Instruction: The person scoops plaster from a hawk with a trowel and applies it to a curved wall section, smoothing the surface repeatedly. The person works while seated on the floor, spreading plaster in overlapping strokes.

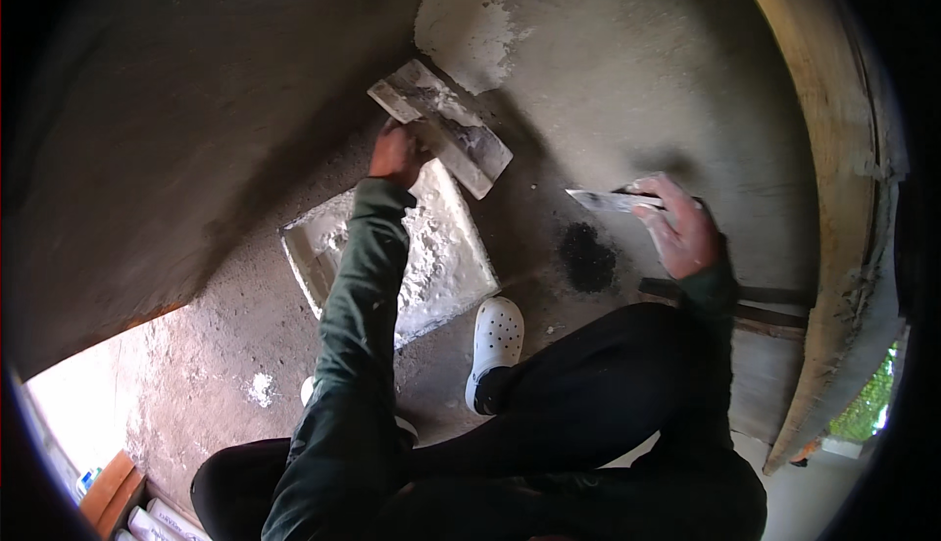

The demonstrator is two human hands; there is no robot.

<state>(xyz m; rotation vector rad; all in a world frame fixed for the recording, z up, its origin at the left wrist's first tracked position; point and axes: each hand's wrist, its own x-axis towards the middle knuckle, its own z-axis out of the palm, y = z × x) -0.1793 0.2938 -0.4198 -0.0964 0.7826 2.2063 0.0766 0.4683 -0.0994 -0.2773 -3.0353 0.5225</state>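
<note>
My left hand (396,156) is closed on a long rectangular plastering trowel (474,152), its plate smeared with white putty. It is held over the far edge of a shallow rectangular tray (307,265), where lumpy white putty (436,247) lies. My left forearm covers part of the tray. On the right, beside the wall, my whitened right hand (683,227) grips a putty knife (603,201). The knife's flat blade points left toward the trowel, apart from it. My right fingers cover its handle end.
Grey walls (627,61) meet at a corner ahead, with a paler patch (466,12) there. A dark spot (586,257) marks the floor beside my white clog (498,333). A curved-looking wooden edge (833,139) runs down the right. A brown box (113,494) stands lower left.
</note>
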